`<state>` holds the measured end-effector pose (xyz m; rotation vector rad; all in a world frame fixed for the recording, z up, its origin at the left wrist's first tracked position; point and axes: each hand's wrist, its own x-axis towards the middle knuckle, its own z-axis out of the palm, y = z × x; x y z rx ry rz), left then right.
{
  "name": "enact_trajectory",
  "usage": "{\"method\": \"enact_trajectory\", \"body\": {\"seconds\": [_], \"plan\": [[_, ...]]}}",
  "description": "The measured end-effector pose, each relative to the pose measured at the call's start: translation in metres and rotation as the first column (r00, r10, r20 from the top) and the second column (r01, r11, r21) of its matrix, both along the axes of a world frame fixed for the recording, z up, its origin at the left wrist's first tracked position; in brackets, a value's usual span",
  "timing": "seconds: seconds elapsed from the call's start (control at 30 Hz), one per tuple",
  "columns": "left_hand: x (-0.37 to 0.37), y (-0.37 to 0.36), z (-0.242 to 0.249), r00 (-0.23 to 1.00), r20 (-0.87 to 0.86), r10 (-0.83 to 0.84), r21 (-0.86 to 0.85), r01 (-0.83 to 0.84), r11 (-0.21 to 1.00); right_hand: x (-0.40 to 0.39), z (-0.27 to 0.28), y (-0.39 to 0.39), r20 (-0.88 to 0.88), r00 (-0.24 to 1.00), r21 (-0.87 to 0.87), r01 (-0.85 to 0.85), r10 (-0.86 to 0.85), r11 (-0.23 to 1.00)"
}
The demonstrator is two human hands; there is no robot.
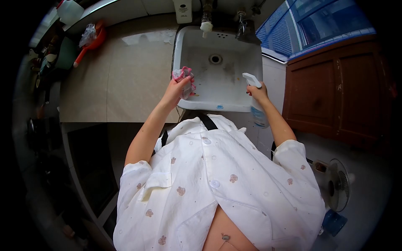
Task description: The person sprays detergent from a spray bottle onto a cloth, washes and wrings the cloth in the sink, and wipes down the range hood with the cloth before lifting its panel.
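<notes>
Two hands busy: left hand (179, 85) clutches crumpled pink-grey cloth (184, 78); right hand (258, 93) grips white-nozzled spray bottle (256, 102).

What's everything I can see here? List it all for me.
Sink: one, white, middle top, set in the counter.
Drain: one, metal, in the sink floor.
Taps: two, at the sink's back edge.
Counter: one, beige, left of the sink.
Scoop: one, orange, far left on the counter.
Cabinet: one, brown wood, right.
Fan: one, white, on the floor lower right.
Cloth: one, pink and grey, held at the sink's left rim.
Spray bottle: one, white head, clear body, at the sink's right front.
Shirt: one, white, patterned.
Left hand: grips the cloth.
Right hand: grips the spray bottle.
</notes>
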<state>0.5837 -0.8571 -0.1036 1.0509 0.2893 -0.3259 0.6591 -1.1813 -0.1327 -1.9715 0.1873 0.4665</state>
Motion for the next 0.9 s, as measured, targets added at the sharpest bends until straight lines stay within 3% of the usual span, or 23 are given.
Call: {"method": "enact_trajectory", "body": {"seconds": [0.07, 0.2, 0.27, 0.3, 0.37, 0.5, 0.57, 0.7, 0.77, 0.9], "plan": [[0.000, 0.000, 0.000, 1.000, -0.011, -0.006, 0.006, 0.007, 1.000, 0.005, 0.000, -0.003, -0.051, 0.999, -0.196, 0.007, -0.018, 0.981], [0.002, -0.003, -0.001, 0.999, -0.032, 0.001, 0.034, 0.000, 0.999, 0.007, -0.003, -0.004, -0.060, 0.998, -0.164, 0.019, -0.029, 0.986], [0.002, -0.005, -0.002, 0.999, -0.038, 0.015, 0.044, -0.013, 0.999, -0.001, 0.011, 0.006, 0.025, 1.000, 0.098, -0.009, 0.006, 0.995], [0.002, -0.004, -0.003, 0.999, -0.037, 0.005, 0.043, -0.004, 0.999, -0.002, 0.010, 0.004, 0.026, 1.000, 0.097, -0.008, 0.006, 0.995], [0.003, -0.004, -0.004, 0.999, -0.038, -0.002, 0.043, 0.003, 0.999, -0.001, 0.006, 0.000, 0.023, 0.999, -0.157, -0.024, 0.028, 0.987], [0.002, -0.007, 0.000, 0.998, -0.054, -0.008, 0.042, 0.010, 0.999, 0.001, 0.013, 0.001, -0.114, 0.992, -0.182, 0.023, -0.044, 0.983], [0.002, -0.008, -0.001, 0.999, -0.049, 0.000, 0.049, 0.003, 0.999, -0.001, 0.009, 0.001, -0.003, 0.997, 0.049, 0.072, -0.072, 0.996], [0.002, -0.010, -0.003, 0.998, -0.056, -0.002, 0.040, 0.005, 0.999, 0.000, 0.005, 0.000, 0.076, 0.997, 0.151, -0.007, -0.004, 0.989], [0.001, -0.009, -0.004, 0.998, -0.061, -0.003, 0.036, 0.005, 0.999, 0.003, 0.001, -0.005, -0.063, 0.996, -0.140, 0.050, -0.059, 0.989], [0.000, -0.010, -0.003, 0.998, -0.059, -0.010, 0.055, 0.013, 0.998, 0.000, 0.016, 0.002, -0.085, 0.989, -0.092, 0.115, -0.123, 0.989]]}}
